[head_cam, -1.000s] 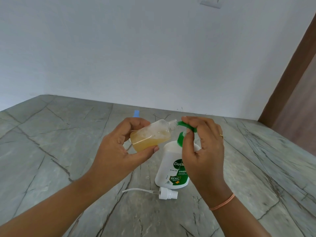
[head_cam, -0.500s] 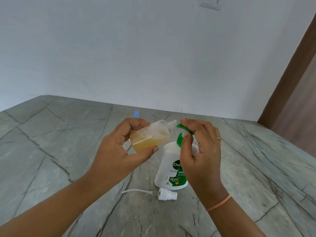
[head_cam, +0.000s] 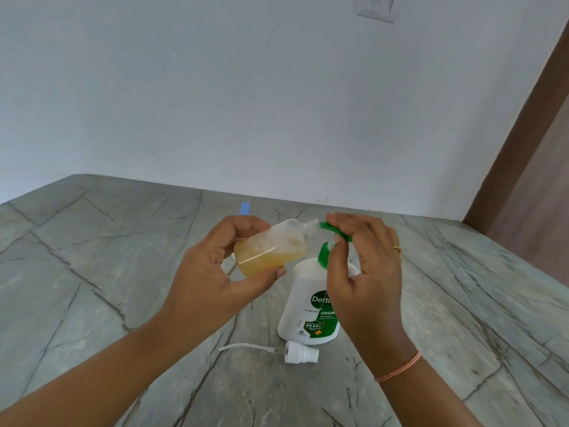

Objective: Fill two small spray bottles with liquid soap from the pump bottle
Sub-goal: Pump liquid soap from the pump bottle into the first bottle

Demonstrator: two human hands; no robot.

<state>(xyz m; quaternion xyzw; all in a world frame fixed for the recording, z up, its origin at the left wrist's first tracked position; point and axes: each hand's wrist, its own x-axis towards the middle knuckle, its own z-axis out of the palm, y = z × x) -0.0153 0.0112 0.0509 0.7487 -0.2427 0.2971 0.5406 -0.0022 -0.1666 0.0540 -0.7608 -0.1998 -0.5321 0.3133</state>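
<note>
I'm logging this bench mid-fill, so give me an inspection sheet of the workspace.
Surface: grey veined stone slab, no spill seen.
Job's things: small spray bottle, uncapped, part full of yellowish soap, tilted with its mouth at the nozzle; white pump bottle upright; spray cap with dip tube lying in front of it.
Clutter: small blue object behind the hands, unclear.
Hands: left hand holds the spray bottle; right hand grips the green pump head.
Cables: nothing seen.
Surroundings: white wall, switch plate, brown door frame at right.
</note>
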